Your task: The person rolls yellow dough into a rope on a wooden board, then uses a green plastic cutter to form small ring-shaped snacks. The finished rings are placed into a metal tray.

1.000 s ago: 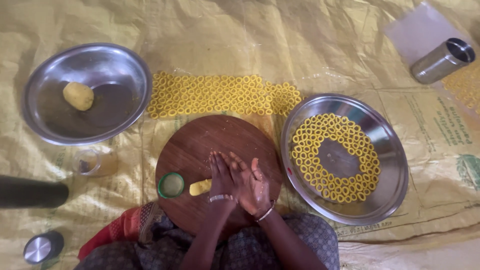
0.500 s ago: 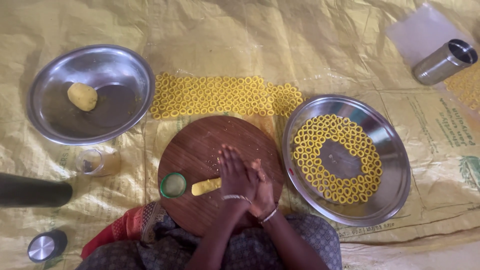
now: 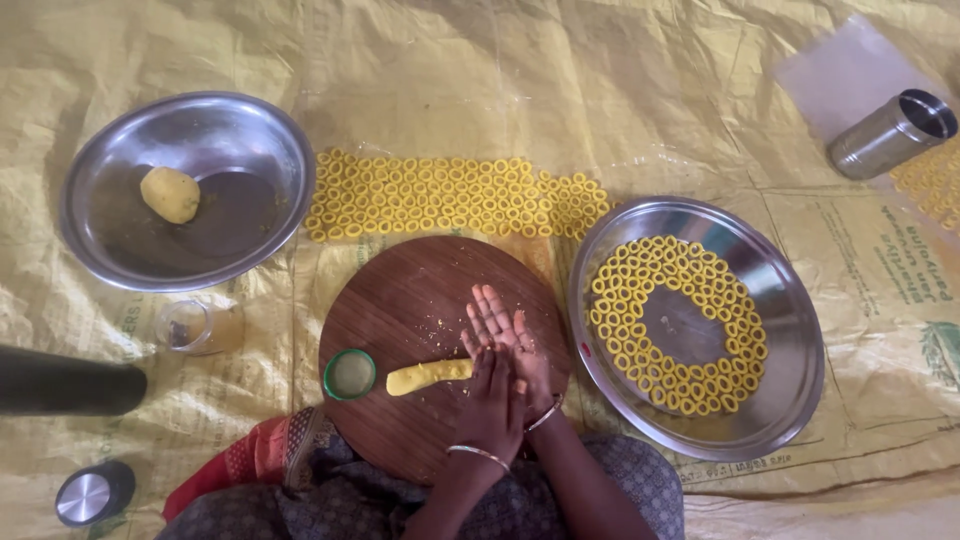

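A round wooden board [image 3: 420, 290] lies in front of me on a yellow sheet. On it rests a short yellow dough roll [image 3: 425, 377], pointing left. My left hand [image 3: 490, 400] presses palm-down on the roll's right end. My right hand [image 3: 500, 325] lies flat on the board just beyond it, fingers stretched forward, partly under the left hand. A small green-rimmed round cup [image 3: 350, 373] stands on the board left of the roll.
A steel plate [image 3: 790, 360] at right holds several dough rings in a circle. Rows of dough rings [image 3: 450, 195] lie on the sheet behind the board. A steel bowl [image 3: 260, 150] at left holds a dough ball [image 3: 170, 194]. A steel tumbler [image 3: 890, 135] lies far right; a small glass [image 3: 190, 327], dark cylinder [image 3: 65, 380] and lid [image 3: 85, 497] are at left.
The dough piece has stretched into a longer roll sticking out to the left. My stacked hands have slid forward and back over it, and the right hand's fingers now reach further ahead.
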